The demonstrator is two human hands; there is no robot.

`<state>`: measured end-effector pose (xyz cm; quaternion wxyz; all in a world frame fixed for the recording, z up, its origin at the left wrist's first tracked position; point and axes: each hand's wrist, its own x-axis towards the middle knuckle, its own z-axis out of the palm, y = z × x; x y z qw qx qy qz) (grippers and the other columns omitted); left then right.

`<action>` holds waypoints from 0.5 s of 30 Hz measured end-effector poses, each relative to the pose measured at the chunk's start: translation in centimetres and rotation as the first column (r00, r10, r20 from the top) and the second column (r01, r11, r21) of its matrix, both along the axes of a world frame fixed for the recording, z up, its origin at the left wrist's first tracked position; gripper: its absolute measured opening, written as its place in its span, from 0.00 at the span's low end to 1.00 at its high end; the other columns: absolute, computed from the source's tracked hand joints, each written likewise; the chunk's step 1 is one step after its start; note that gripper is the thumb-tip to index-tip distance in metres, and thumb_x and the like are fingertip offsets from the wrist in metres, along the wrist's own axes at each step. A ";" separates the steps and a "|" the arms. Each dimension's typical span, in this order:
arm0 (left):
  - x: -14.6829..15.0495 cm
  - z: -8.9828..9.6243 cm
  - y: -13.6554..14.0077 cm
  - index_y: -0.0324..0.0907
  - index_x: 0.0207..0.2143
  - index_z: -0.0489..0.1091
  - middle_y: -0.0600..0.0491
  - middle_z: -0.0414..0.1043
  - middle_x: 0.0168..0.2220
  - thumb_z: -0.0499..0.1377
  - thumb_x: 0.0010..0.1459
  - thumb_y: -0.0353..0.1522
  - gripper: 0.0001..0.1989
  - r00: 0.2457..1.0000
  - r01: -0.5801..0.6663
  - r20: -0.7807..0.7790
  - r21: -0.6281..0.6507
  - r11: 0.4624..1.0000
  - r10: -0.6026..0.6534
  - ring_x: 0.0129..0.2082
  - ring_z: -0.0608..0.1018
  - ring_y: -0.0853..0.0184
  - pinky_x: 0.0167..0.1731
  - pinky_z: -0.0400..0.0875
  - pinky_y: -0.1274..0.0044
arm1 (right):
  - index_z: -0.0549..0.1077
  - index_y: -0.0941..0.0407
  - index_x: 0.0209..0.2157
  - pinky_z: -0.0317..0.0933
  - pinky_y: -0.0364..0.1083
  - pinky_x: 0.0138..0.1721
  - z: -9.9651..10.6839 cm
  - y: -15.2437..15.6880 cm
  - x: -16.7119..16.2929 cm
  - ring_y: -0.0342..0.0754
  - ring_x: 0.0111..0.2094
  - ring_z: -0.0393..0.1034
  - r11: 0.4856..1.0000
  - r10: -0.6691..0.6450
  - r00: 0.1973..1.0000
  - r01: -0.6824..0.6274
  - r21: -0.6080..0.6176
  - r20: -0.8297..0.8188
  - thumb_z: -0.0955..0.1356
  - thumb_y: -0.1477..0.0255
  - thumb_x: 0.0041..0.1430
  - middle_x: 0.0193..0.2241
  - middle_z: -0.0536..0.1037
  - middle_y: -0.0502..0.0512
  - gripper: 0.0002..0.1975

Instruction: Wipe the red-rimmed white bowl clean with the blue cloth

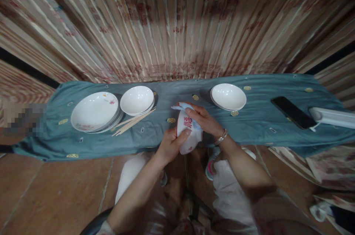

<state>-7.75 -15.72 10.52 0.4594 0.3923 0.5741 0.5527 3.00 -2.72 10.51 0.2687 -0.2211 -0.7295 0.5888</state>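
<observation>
A white bowl (186, 140) with red lettering is tipped on its side in front of me, above the table's near edge. My left hand (173, 142) grips it from the left, thumb across the outer wall. A light blue cloth (196, 124) is bunched in my right hand (203, 118), which presses it against the bowl's rim and side. Part of the bowl's far side is hidden by the fingers and cloth. Beyond my right hand rests a short stack of white bowls (229, 96).
On the teal tablecloth (155, 135), at left, stand a stack of floral plates (94, 111), stacked white bowls (137, 100) and several wooden chopsticks (133, 122). A black phone (293, 112) lies at right beside a white bar-like object (335, 117). A pleated curtain (177, 24) hangs behind.
</observation>
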 end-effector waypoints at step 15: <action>0.2 1.9 0.3 0.39 0.19 0.70 0.55 0.65 0.18 0.63 0.48 0.46 0.19 0.995 -0.078 0.056 0.004 0.997 0.078 0.20 0.66 0.70 0.22 0.62 0.77 | 0.74 0.52 0.29 0.69 0.47 0.31 -3.3 1.9 -0.4 0.47 0.25 0.71 0.902 -0.168 0.984 0.128 -0.413 -0.064 0.68 0.52 0.54 0.23 0.77 0.48 0.17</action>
